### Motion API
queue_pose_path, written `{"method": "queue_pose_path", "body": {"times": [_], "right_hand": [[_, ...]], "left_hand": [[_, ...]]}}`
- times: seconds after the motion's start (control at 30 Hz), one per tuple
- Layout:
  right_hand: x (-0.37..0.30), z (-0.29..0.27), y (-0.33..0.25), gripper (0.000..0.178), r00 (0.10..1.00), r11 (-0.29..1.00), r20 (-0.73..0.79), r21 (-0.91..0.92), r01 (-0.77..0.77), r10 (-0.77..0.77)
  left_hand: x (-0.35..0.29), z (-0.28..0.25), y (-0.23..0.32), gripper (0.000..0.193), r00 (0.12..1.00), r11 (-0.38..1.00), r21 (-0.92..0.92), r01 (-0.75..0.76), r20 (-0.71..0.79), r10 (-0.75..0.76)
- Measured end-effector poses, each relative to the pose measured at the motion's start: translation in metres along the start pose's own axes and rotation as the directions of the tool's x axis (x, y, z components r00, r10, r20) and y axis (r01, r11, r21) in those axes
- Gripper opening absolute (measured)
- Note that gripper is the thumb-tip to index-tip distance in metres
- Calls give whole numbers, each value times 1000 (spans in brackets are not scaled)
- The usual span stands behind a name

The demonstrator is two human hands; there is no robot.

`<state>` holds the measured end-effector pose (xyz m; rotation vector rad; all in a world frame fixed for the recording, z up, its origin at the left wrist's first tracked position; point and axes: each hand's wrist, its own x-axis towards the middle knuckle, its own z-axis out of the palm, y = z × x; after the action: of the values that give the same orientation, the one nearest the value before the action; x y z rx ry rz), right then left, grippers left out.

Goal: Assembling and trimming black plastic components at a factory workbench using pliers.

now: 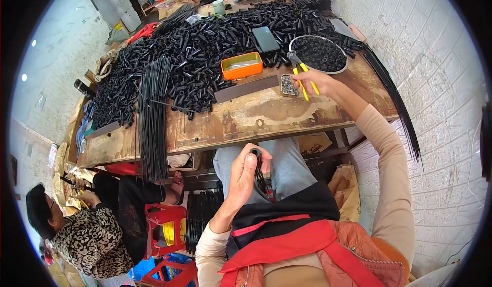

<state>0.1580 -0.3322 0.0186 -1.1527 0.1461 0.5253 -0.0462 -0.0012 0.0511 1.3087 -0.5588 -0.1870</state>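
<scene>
My left hand (pixel 241 177) is closed over my lap around a black tubular piece (pixel 255 152), its round open end facing up. Thin black strands (pixel 262 182) hang below that hand; whether they join the tube is hidden. My right hand (pixel 320 82) holds yellow-handled pliers (pixel 299 71), jaws pointing away from me. Its fingertips are over the edge of a small tin (pixel 288 85) of tiny metal bits. Just beyond the pliers' jaws stands a round white-rimmed tray (pixel 344 68) full of small black rings.
A large heap of short black tubes (pixel 189 46) covers the far side of the wooden table (pixel 230 123). An orange box (pixel 242 71), a phone (pixel 265 39) and a flat dark bar (pixel 247 89) lie nearby. Long black rods (pixel 154 118) overhang the edge. A co-worker (pixel 92 230) sits at left.
</scene>
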Motion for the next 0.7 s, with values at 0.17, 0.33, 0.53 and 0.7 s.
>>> {"method": "queue_pose_path", "body": {"times": [0.17,0.33,0.53,0.7], "right_hand": [[-46,63,27,19,983,996,163,-20,88,-84],[-105,125,55,16,982,988,106,23,153,-155],[-138,168,84,18,890,873,118,-175,455,-441],[-144,177,98,16,856,855,136,-86,511,-498]], "left_hand": [[2,3,-8,45,999,999,-35,5,-50,-6],[16,11,-7,53,991,994,96,47,-126,-35],[21,12,-9,62,998,996,80,27,-62,-22],[25,17,-6,68,999,999,15,40,-5,-40]]}}
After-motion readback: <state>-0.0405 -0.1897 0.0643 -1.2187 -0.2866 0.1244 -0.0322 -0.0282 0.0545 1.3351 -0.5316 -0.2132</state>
